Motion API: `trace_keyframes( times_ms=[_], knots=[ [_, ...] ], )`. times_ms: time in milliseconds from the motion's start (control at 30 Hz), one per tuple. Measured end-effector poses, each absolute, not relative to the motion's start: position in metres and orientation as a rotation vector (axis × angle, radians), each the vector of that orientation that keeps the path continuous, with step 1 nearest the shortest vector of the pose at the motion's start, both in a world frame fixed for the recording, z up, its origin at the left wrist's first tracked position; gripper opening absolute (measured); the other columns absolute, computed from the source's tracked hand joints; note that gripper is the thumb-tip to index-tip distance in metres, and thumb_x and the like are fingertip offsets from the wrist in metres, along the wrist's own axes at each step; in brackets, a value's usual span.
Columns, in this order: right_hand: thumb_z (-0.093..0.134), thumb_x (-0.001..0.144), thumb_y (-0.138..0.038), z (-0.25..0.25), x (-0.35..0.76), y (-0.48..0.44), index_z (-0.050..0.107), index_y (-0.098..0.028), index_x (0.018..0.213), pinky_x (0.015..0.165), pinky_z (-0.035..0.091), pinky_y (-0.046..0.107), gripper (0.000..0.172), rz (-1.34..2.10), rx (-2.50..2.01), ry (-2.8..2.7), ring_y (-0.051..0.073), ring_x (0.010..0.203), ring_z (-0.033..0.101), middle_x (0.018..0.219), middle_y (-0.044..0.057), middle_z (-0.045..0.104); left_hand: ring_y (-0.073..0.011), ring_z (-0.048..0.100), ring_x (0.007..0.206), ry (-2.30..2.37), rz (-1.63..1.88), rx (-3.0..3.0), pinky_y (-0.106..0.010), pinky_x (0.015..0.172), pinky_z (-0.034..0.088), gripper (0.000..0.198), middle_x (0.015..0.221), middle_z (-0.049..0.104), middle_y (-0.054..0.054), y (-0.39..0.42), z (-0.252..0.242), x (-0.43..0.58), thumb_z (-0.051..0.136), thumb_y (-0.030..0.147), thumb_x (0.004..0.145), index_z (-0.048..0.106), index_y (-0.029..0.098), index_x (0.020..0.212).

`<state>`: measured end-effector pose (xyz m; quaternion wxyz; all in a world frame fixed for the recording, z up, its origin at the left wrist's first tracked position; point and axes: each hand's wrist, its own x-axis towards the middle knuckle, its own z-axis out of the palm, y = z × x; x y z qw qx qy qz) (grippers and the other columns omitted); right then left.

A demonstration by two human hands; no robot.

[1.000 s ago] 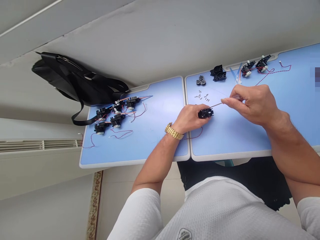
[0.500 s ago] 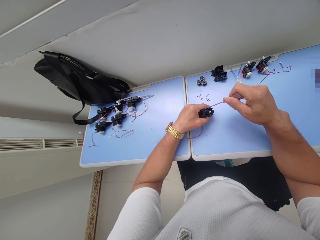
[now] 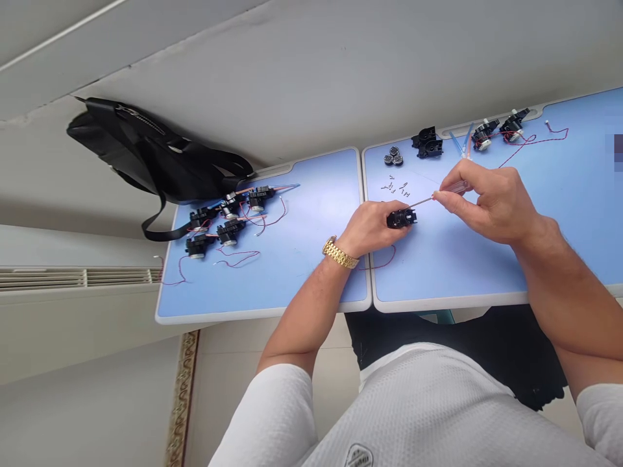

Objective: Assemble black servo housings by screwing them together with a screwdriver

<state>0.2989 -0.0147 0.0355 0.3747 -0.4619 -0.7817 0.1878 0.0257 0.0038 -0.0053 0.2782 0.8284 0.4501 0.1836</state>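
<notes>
Two blue counters stand edge to edge, with a black bag beside the left one, its strap reaching the counter's corner; wired motor assemblies sit in a cluster on the left counter, and two more lie along the far edge of the right one, trailing red wire; the left hand, a gold wristwatch above it, is curled closed around a black plastic housing, which sits over the right counter near its left edge; the right hand is nearly closed, pinching a small screwdriver between thumb and fingertips, its thin shaft reaching the housing; a second housing and a stack of round metal parts lie farther off; tiny screws are scattered just beyond the left hand.
</notes>
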Motion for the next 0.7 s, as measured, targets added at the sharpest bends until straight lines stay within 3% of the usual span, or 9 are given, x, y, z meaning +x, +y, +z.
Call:
trace_keyframes(
  times_ms=[167, 267, 433, 567, 700],
  knots=[
    [0.067, 0.109, -0.067, 0.0333, 0.3041, -0.0122, 0.066, -0.031, 0.077, 0.054, 0.044, 0.039, 0.049, 0.407, -1.287, -2.02, 0.019, 0.052, 0.059, 0.06, -0.003, 0.069, -0.0191, 0.079, 0.081, 1.201, 0.526, 2.239, -0.032, 0.08, 0.061, 0.027, 0.096, 0.089, -0.003, 0.0027, -0.0074, 0.0261, 0.081, 0.032, 0.093, 0.088, 0.025, 0.118],
    [0.064, 0.111, -0.074, 0.0323, 0.3042, -0.0123, 0.067, -0.033, 0.073, 0.054, 0.043, 0.039, 0.056, 0.408, -1.312, -2.02, 0.019, 0.054, 0.06, 0.058, -0.003, 0.066, -0.0188, 0.08, 0.084, 1.204, 0.542, 2.202, -0.032, 0.082, 0.062, 0.026, 0.098, 0.09, -0.002, 0.0034, -0.0069, 0.0255, 0.081, 0.032, 0.094, 0.088, 0.025, 0.118],
    [0.061, 0.109, -0.081, 0.0351, 0.3011, -0.0149, 0.063, -0.031, 0.069, 0.055, 0.043, 0.04, 0.064, 0.311, -1.318, -1.958, 0.018, 0.053, 0.056, 0.056, -0.003, 0.064, -0.021, 0.084, 0.105, 1.17, 0.603, 2.042, -0.033, 0.099, 0.066, 0.042, 0.123, 0.09, -0.006, 0.0064, -0.0056, 0.0237, 0.086, 0.034, 0.091, 0.086, 0.022, 0.131],
    [0.063, 0.113, -0.072, 0.0406, 0.3009, -0.0179, 0.062, -0.03, 0.072, 0.057, 0.046, 0.042, 0.059, 0.258, -1.237, -1.811, 0.019, 0.055, 0.058, 0.063, 0.001, 0.071, -0.0194, 0.08, 0.093, 1.164, 0.603, 1.931, -0.032, 0.089, 0.066, 0.044, 0.112, 0.089, -0.007, 0.0076, -0.006, 0.0227, 0.088, 0.039, 0.09, 0.086, 0.02, 0.13],
    [0.065, 0.114, -0.068, 0.0392, 0.3022, -0.0168, 0.062, -0.03, 0.075, 0.06, 0.047, 0.044, 0.054, 0.214, -1.206, -1.758, 0.021, 0.055, 0.058, 0.063, 0.001, 0.068, -0.018, 0.075, 0.083, 1.148, 0.611, 1.868, -0.03, 0.078, 0.063, 0.043, 0.099, 0.086, -0.004, 0.0078, -0.0041, 0.0214, 0.09, 0.043, 0.089, 0.087, 0.02, 0.126]
  ],
)
